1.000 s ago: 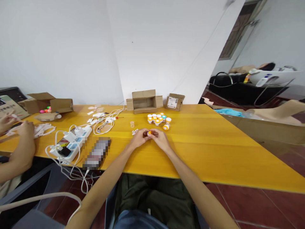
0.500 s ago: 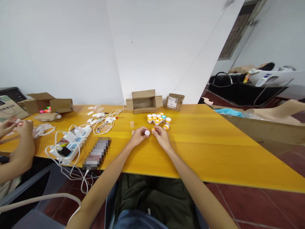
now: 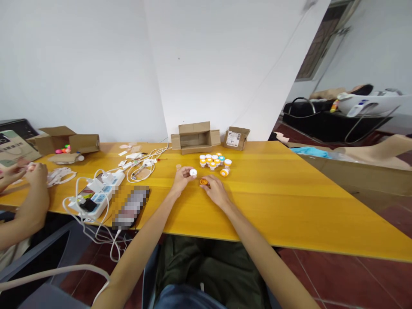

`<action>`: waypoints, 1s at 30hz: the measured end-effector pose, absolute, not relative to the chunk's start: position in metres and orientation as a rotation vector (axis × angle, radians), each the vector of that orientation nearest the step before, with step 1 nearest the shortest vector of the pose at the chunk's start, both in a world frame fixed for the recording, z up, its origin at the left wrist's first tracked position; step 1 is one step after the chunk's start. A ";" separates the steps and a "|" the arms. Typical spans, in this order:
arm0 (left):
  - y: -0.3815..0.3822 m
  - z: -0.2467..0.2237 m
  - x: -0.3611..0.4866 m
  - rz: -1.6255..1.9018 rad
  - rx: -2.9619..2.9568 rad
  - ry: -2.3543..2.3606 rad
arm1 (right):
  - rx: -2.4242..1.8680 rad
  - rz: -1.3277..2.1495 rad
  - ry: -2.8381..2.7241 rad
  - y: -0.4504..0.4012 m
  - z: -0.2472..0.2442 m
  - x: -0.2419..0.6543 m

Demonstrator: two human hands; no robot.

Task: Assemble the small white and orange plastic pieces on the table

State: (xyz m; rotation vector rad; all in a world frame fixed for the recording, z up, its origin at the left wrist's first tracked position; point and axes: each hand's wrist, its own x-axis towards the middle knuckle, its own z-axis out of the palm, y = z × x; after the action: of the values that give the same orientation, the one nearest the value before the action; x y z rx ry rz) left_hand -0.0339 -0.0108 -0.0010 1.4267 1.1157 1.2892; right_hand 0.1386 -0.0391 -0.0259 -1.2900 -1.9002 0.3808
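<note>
Pinched in the fingers of my left hand (image 3: 183, 178) is a small white round plastic piece (image 3: 193, 172), its face turned up. My right hand (image 3: 216, 189) grips an orange round cap (image 3: 204, 182) by its side, with the hollow showing. The two pieces are a short way apart, just above the table. Beyond my hands stands a cluster of small white containers with orange lids (image 3: 213, 164). One has a teal lid (image 3: 222, 159), and another container (image 3: 224, 172) lies tipped on its side. A small clear cup (image 3: 178, 166) is partly hidden behind my left hand.
Against the wall stand an open cardboard box (image 3: 195, 139) and a smaller box (image 3: 236, 138). To the left are a power strip (image 3: 104, 195) with plugs, tangled white cables (image 3: 148, 165) and a phone (image 3: 131, 208). Another person's hands (image 3: 30, 169) work at the far left.
My hands have moved apart, the left one up and leftward, the right one slightly down. The orange cap has turned so its hollow shows, and the white piece has tilted.
</note>
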 end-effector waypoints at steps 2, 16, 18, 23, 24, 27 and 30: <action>-0.012 0.000 -0.033 1.288 1.430 1.111 | -1.232 0.471 -1.903 -0.038 -0.025 0.137; -0.011 -0.006 -0.025 1.143 1.451 0.955 | -1.139 0.171 -1.865 -0.051 -0.012 0.137; -0.010 -0.008 -0.023 1.124 1.456 0.925 | -1.143 0.152 -1.852 -0.050 -0.015 0.137; -0.011 -0.009 -0.022 1.104 1.452 0.886 | -1.138 0.164 -1.823 -0.046 -0.022 0.138; -0.011 -0.010 -0.022 1.100 1.451 0.882 | -1.136 0.168 -1.819 -0.045 -0.023 0.139; -0.012 -0.009 -0.022 1.089 1.454 0.877 | -1.124 0.193 -1.800 -0.045 -0.023 0.139; -0.013 -0.008 -0.022 1.083 1.468 0.879 | -1.111 0.227 -1.774 -0.045 -0.022 0.139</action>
State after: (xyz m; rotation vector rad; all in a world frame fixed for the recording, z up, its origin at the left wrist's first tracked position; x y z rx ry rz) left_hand -0.0219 -0.0132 -0.0080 1.4680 0.8793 1.0831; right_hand 0.1388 -0.0450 -0.0221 -1.1109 -1.7738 0.2271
